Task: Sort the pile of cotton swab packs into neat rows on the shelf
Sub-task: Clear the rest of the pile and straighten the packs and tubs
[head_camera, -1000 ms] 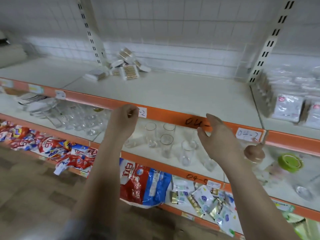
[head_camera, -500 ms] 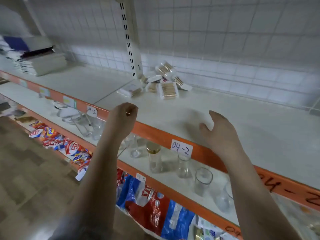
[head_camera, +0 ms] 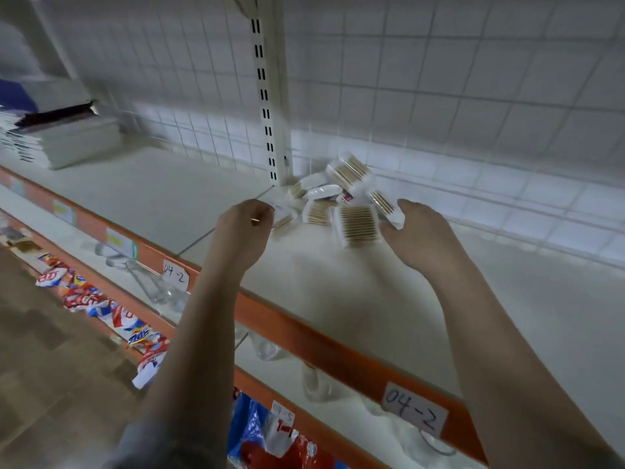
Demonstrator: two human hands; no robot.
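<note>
Lying in a loose heap at the back of the white shelf, just right of the slotted upright, the cotton swab packs are being approached from both sides. A small thin object is being pinched in the curled left hand beside the heap's left edge. The right hand is being held relaxed, fingers near the front pack; contact cannot be told.

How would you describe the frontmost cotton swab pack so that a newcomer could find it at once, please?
Find the white slotted upright at the shelf's back; the pile of packs lies at its foot. The frontmost pack lies between both hands, nearest the orange edge, its broad face showing tan sticks.
</note>
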